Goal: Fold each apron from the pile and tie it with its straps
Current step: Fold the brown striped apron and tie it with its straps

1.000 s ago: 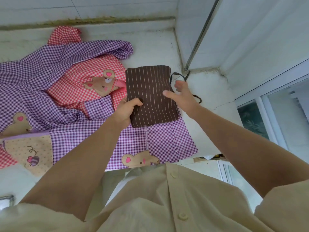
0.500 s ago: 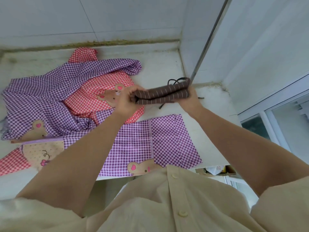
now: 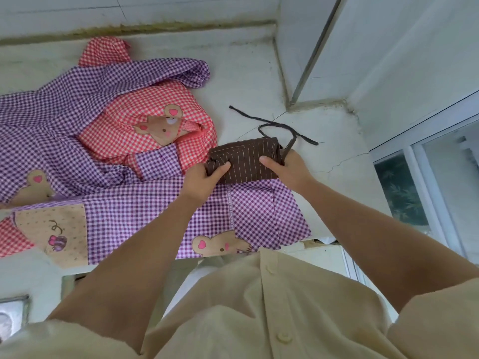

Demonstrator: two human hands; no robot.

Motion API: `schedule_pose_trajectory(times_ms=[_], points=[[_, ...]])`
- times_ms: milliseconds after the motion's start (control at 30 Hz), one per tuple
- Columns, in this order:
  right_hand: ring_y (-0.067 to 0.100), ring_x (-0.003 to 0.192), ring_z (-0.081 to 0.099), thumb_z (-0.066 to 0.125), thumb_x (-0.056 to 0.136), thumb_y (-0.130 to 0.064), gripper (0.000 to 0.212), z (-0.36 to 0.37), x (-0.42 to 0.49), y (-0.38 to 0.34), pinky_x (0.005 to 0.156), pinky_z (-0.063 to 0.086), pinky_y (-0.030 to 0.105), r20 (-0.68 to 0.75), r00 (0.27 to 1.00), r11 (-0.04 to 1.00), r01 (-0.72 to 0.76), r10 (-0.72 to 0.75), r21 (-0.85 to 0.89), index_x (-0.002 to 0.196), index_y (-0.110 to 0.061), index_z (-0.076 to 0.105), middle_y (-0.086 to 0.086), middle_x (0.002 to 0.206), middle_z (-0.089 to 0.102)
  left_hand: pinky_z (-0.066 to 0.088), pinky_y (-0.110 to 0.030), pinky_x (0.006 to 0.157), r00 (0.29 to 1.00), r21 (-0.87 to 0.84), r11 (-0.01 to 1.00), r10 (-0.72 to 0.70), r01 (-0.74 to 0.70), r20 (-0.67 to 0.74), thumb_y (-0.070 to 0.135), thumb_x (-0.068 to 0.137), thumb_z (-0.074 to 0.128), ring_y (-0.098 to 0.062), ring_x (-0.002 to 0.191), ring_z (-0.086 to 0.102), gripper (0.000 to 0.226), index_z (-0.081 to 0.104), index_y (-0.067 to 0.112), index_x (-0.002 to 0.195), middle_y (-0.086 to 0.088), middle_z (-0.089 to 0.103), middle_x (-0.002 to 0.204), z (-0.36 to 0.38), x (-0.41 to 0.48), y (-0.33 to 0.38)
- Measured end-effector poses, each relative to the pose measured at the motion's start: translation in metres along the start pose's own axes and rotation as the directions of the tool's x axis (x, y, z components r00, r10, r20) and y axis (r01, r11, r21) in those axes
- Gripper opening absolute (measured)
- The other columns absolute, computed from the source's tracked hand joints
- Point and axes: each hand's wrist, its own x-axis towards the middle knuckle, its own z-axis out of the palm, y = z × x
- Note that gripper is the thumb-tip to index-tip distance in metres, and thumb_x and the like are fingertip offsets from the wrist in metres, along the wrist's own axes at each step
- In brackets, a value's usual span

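Head view: both hands grip the folded brown apron (image 3: pixel 243 161). The left hand (image 3: pixel 199 182) pinches its 9 o'clock end, thumb on top. The right hand (image 3: pixel 287 169) clasps its 3 o'clock end, thumb on top, beside where the strap (image 3: pixel 268 123) leaves the cloth. The bundle is at centre, over the far edge of the purple apron (image 3: pixel 259 216), with the red apron (image 3: pixel 145 136) at its 10 o'clock; whether it rests there I cannot tell. Its long axis runs 9 to 3 o'clock, crossed by the stripes, strap end at 3 o'clock. The strap trails over the counter (image 3: pixel 243 81) toward 11 and 2 o'clock. To tie well, I judge the left hand should squeeze the folds while the right winds the strap snugly round the short way.
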Motion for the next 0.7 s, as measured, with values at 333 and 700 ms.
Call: schedule_pose_trajectory(times_ms=[333,700], points=[[0.021,0.100,0.049,0.057,0.089,-0.058,0.053,0.018,0.032,0.003,0.085,0.047,0.036,-0.159,0.981,0.929,-0.161,0.112,-0.335,0.085,-0.005,0.062,0.009,0.089,0.059,0.045,-0.028,0.076,0.931,0.524,0.845,0.267,-0.103,-0.248,0.027,0.092,0.064,-0.023,0.096,0.059,0.037,0.051,0.011,0.122,-0.009,0.061,0.108,0.015,0.030,0.019],[0.023,0.106,0.048,0.061,0.091,-0.050,0.048,0.019,0.041,0.003,0.092,0.046,0.038,-0.165,0.984,0.944,-0.113,0.064,-0.310,0.110,-0.007,0.067,0.008,0.099,0.063,0.036,-0.047,0.102,0.986,0.847,0.507,0.036,-0.161,0.166,0.071,0.080,0.058,-0.029,0.120,0.050,0.083,0.042,0.011,0.135,-0.010,0.055,0.125,0.028,0.068,0.057]])
